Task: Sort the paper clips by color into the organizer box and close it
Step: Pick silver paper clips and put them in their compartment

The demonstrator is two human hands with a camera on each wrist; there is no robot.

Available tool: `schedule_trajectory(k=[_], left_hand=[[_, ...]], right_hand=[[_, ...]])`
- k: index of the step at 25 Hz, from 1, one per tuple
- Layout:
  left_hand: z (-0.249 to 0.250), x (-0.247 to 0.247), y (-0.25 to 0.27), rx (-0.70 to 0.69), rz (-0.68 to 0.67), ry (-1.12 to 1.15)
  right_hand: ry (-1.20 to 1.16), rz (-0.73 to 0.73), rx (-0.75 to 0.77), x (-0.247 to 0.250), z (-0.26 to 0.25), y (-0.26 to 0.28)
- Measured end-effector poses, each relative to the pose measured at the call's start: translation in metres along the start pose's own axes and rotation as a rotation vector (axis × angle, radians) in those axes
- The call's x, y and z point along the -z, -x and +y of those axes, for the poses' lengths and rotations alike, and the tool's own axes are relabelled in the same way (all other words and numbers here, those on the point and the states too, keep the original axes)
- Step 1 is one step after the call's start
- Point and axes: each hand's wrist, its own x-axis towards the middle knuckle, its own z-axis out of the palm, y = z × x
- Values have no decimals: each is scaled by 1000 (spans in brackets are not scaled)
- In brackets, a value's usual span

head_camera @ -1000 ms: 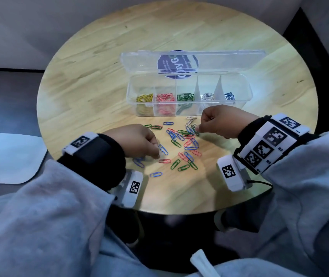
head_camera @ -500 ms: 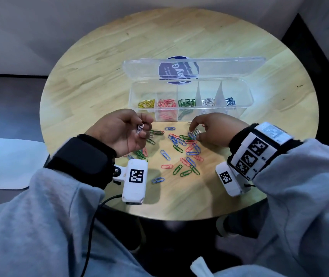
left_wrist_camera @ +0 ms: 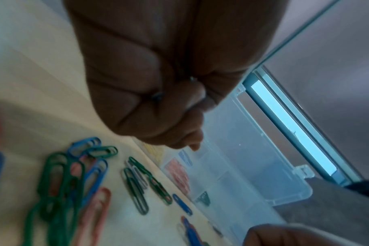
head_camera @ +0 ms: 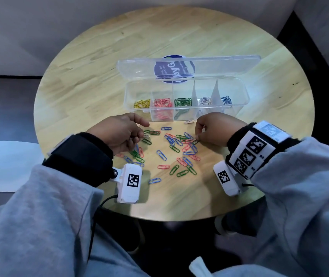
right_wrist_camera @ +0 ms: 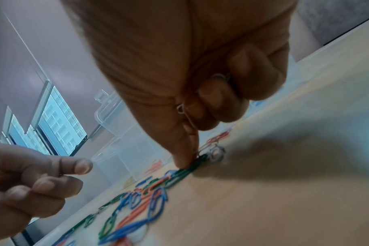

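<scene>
The clear organizer box (head_camera: 244, 94) stands open on the round wooden table (head_camera: 91, 84), its lid (head_camera: 219, 64) tipped back. Its compartments hold yellow, red, green, silver and blue clips from left to right. Loose paper clips (head_camera: 181, 145) of mixed colours lie in front of it. My left hand (head_camera: 131, 134) hovers at the pile's left with fingers curled; the left wrist view shows bits of silver and blue clips (left_wrist_camera: 158, 96) in the fist. My right hand (head_camera: 202, 133) holds silver clips (right_wrist_camera: 181, 108) in curled fingers while its index fingertip presses a green clip (right_wrist_camera: 197, 162) on the table.
A white seat (head_camera: 5, 166) stands low at the left beside the table. A purple round sticker (head_camera: 179, 67) shows through the lid. The table's near edge runs just behind both wrist cameras. One silver clip (head_camera: 188, 122) lies close to the box front.
My left hand rose from the table's left clips with a silver clip, turned over, and now hangs nearer the box. My right hand stayed at the pile's right edge.
</scene>
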Motion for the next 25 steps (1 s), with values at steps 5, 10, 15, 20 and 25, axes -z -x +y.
schedule_trajectory(k=[5,10,15,20,25], left_hand=[[-1,-4,-2,-84,105,-622],[-5,-14,-6,-108,179,-858],[-5,-14,-9,-91,181,-880],[-4,-12,-9,-87,193,-888],[-2,-13,-10,-93,195,-939]], right_hand=[[-55,27,5,3,3,2],[-54,29,-45,4,14,8],[-7,-11,-16,7,11,9],[18,-34,-9,8,8,11],[-56,-115,-63,11,5,15]])
